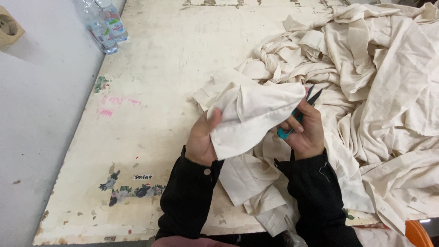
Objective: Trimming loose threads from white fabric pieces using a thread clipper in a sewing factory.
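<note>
Head view, looking down on two hands in black sleeves. Left hand (201, 139) pinching a cream cloth (249, 116), thumb on its near face, the other fingers hidden behind the fold; closed on the fabric. Right hand (307, 132) wrapped around teal snips (297, 114), fingers curled over the handle, dark blades opened in a narrow V past the fingertips, pointing away from the body. Cloth lifted off the table, stretched between both hands, its right edge lying over the right fingers and touching the snips near the blades. Whether the blades touch any thread: cannot tell, hidden by the fold.

Below the fingers, between the wrists, more of the same cloth hanging down over the table edge toward the lap. Just past the right fingertips and spreading far to the right, a big rumpled pile (379, 82) of cream garments, touching the held piece. Left of the left fingers, a worn white table (151, 82) with chipped paint, pink smudges and a faded flower print near the front edge. Well beyond the left fingers, at the far left corner, plastic bottles (106, 25) lying against a grey wall (41, 119). Near the right elbow, at the lower corner, an orange rim (417, 233), mostly cut off.
</note>
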